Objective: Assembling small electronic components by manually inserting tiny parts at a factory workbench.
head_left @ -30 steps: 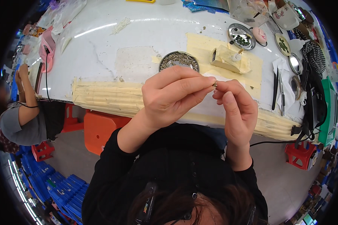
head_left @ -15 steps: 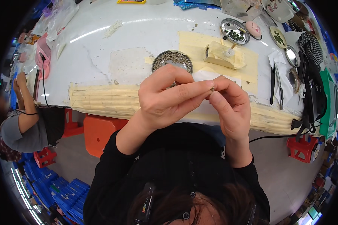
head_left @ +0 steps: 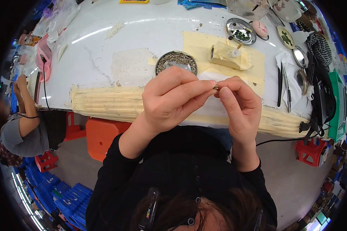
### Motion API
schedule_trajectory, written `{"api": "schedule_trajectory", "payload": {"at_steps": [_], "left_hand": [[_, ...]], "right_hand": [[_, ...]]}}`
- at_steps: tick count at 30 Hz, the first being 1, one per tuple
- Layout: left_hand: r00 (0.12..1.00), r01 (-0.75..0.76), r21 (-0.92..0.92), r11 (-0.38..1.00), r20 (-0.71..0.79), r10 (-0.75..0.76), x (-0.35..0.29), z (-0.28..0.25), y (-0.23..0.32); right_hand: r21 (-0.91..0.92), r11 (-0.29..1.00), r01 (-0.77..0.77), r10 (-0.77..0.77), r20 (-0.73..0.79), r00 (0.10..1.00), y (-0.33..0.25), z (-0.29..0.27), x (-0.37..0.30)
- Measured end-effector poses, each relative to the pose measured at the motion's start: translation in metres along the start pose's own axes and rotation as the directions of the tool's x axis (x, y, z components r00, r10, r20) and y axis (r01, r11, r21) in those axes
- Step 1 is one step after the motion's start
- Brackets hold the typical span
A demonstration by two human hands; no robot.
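A tiny gold-brown metallic piece [head_left: 216, 88] sits where the fingertips of both hands meet, above the table's near edge. My left hand [head_left: 173, 98] pinches it from the left, fingers stretched together toward the tips. From the right, the thumb and index finger of my right hand [head_left: 241, 106] close on the piece. Its exact shape is too small to tell. Just beyond my left hand stands a round metal dish [head_left: 176, 53] with many small grey-brown pieces, its near part hidden by that hand.
A tape-covered block [head_left: 225, 57] holds a small white bottle [head_left: 235, 54]. Behind are a steel dish [head_left: 241, 31] of dark green bits and a pink rounded object [head_left: 260, 29]. Tweezers [head_left: 286, 86] lie at right on white tissue. Another person [head_left: 25, 131] sits far left, near red stools [head_left: 100, 136].
My right hand has shifted slightly right and its thumb has moved up. The small piece shows more between the fingertips. My left hand has barely moved.
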State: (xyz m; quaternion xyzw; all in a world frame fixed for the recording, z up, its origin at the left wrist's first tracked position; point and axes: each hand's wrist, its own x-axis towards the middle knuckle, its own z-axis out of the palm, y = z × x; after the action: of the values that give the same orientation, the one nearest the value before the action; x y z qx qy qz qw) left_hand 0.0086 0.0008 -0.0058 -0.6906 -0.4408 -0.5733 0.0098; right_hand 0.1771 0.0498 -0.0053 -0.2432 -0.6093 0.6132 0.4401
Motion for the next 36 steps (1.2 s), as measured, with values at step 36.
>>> {"api": "schedule_trajectory", "payload": {"at_steps": [36], "left_hand": [[0.997,0.072,0.049,0.996,-0.003,-0.072,0.0,-0.002,0.004]], "right_hand": [[-0.883,0.298,0.363,-0.439,0.211,0.873,-0.02,-0.035,0.072]]}}
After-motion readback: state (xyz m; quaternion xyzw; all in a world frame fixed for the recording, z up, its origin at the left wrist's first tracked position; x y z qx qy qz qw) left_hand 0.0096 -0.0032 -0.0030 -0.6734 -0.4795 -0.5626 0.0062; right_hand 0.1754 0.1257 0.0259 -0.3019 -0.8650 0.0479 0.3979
